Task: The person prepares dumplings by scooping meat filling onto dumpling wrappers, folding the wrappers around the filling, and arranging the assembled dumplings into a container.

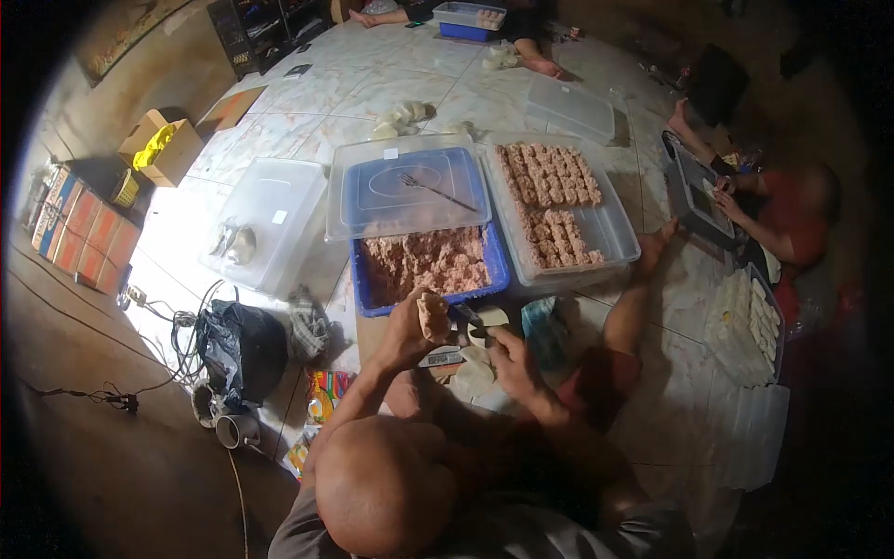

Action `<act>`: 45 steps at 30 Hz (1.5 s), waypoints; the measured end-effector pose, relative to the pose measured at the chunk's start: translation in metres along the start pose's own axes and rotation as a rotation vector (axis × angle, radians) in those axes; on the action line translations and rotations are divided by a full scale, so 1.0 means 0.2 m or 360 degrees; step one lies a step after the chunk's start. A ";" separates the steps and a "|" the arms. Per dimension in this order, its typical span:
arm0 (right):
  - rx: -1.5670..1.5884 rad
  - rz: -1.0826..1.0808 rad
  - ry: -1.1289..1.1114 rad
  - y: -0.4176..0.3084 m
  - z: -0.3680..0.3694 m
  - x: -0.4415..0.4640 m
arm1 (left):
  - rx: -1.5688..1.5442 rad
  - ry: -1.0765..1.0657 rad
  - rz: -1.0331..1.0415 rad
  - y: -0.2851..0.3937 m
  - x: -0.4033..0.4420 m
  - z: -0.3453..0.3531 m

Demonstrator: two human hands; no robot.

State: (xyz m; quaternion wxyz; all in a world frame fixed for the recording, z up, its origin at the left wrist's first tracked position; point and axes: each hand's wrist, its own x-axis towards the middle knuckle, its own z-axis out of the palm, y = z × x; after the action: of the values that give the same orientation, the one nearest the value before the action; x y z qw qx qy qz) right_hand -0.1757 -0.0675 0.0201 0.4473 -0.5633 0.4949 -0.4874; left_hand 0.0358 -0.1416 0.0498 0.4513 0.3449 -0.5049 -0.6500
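Observation:
My left hand (402,334) is closed around a lump of pink minced filling (432,317), just over the near edge of the blue tub (503,270). That tub holds more of the same mince (424,259). In my right hand (518,365) is a thin metal utensil (470,315), its exact kind unclear, beside a pale cup (494,320). Below my hands sit a small scale (440,358) and pale round wrappers (473,376). A clear lid (345,200) with a fork-like utensil (438,191) on it covers the tub's far part.
Rows of shaped mince portions (549,177) fill much of a clear bin (619,238). Left are another clear bin (289,191), a black bag (244,349) and cables (182,321). A co-worker (792,219) sits at right by a container (694,191); stacked trays (740,326) stand nearer.

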 end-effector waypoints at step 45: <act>-0.0104 0.0059 -0.0106 -0.09 0.01 -0.06 | 0.0741 0.0188 0.0308 0.20 -0.04 -0.09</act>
State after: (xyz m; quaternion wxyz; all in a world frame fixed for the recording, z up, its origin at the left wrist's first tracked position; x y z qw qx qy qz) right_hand -0.1723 -0.0533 0.0354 0.4539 -0.5842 0.5057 -0.4438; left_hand 0.0652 -0.1449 0.0845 0.4485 0.4269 -0.6445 -0.4487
